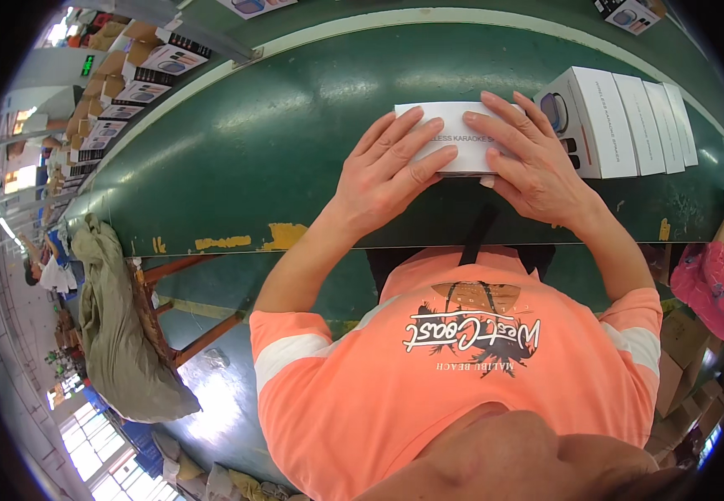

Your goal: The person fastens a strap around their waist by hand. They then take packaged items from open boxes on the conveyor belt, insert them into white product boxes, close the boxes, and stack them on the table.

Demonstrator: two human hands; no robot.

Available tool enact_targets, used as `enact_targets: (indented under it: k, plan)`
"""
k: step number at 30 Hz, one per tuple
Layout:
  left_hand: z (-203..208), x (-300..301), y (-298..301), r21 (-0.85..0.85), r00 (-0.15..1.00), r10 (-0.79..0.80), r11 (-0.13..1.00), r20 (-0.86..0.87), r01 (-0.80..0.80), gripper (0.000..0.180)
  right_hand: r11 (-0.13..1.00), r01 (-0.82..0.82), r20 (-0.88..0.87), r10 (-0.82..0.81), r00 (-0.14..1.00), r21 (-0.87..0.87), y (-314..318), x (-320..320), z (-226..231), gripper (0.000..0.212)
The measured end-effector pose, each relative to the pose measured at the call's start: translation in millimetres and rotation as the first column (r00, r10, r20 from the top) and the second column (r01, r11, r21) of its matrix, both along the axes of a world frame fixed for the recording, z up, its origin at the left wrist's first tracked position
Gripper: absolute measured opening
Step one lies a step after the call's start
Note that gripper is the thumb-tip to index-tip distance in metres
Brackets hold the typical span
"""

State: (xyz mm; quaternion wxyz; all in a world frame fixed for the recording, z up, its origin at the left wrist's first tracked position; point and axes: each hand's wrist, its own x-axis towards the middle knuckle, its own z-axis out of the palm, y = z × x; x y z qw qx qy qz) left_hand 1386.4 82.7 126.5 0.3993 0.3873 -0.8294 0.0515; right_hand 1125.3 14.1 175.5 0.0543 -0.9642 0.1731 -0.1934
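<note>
A white cardboard box (462,138) with grey lettering on its upward face lies between my two hands, over the green worktable near its front edge. My left hand (389,167) grips the left end, its fingers laid across the top face and the thumb along the near edge. At the right end my right hand (541,167) holds the same box, fingers over the far corner and thumb on the near side. Just right of that hand stands a row of several similar white boxes (608,125); the closest has a dark speaker picture on its side. The held box's underside is hidden.
The green table (278,142) has worn yellow patches along its near edge. An olive jacket (111,317) hangs at the left. Open printed boxes (120,113) line the far left. Another person's pink sleeve (713,288) shows at the right edge, above brown cartons (683,359).
</note>
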Motion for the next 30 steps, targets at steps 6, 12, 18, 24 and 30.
enact_targets:
  k: [6, 12, 18, 24, 30]
  plan:
    - [7, 5, 14, 0.027, 0.985, 0.075, 0.996, 0.153, -0.08, 0.046, 1.0, 0.001, 0.068, -0.002, 0.998, 0.023, 1, 6, 3, 0.03]
    - [19, -6, 11, 0.031, 0.982, 0.055, 0.998, 0.179, -0.062, 0.048, 0.986, 0.097, 0.147, -0.076, 0.986, -0.138, 18, 3, -4, 0.034]
    - [-5, -64, 4, 0.531, 0.936, 0.199, 0.847, -0.289, -0.017, 0.125, 0.776, 0.602, 0.3, -0.538, 0.788, -0.19, 51, 2, -15, 0.025]
    - [-17, -112, -25, 0.639, 0.905, 0.11, 0.743, -0.41, 0.199, 0.159, 0.453, 0.881, 0.656, -0.626, 0.421, -0.134, 29, -125, 25, 0.036]
    - [-35, -151, -41, 0.604, 0.982, -0.151, 0.774, -0.118, 0.191, 0.114, 0.523, 0.358, 0.61, -0.767, -0.199, 0.774, -92, -291, -82, 0.047]
